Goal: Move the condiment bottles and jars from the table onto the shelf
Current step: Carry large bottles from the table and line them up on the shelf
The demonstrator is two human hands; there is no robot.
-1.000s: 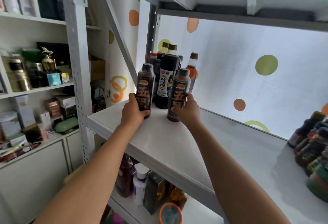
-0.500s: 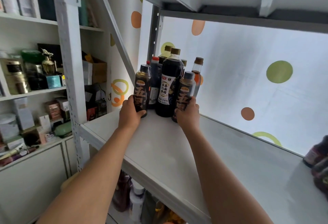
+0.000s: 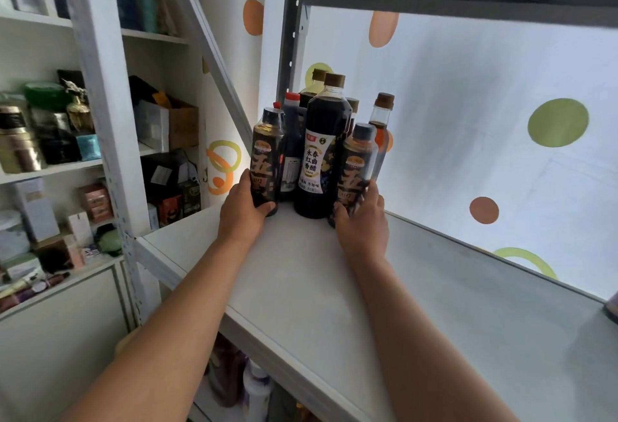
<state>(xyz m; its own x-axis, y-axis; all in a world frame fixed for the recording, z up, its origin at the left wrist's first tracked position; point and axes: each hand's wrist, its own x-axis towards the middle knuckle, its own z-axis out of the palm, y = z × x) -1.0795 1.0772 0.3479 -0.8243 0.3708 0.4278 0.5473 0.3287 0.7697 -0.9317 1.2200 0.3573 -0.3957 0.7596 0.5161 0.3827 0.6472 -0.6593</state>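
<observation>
Shelf (image 3: 301, 288): white board, both forearms stretched across it toward the far left corner.
Left hand (image 3: 242, 211): curled round the foot of the left bottle (image 3: 266, 160), thumb across its front; grasping it.
Right hand (image 3: 363, 221): wrapped round the lower half of the right bottle (image 3: 356, 170), fingers (image 3: 373, 192) up its right side; grasping it.
Left bottle: upright on the shelf, dark label, dark cap, dark liquid with a clear band near the shoulder.
Right bottle: same kind, upright on the shelf, just right of the vinegar bottle (image 3: 322, 150).
Vinegar bottle: tall, brown cap, white label, nearly full of black liquid, between the two held bottles.
Back row (image 3: 383, 120): more dark bottles crowded in the corner, red and brown caps; contents hard to tell.
</observation>
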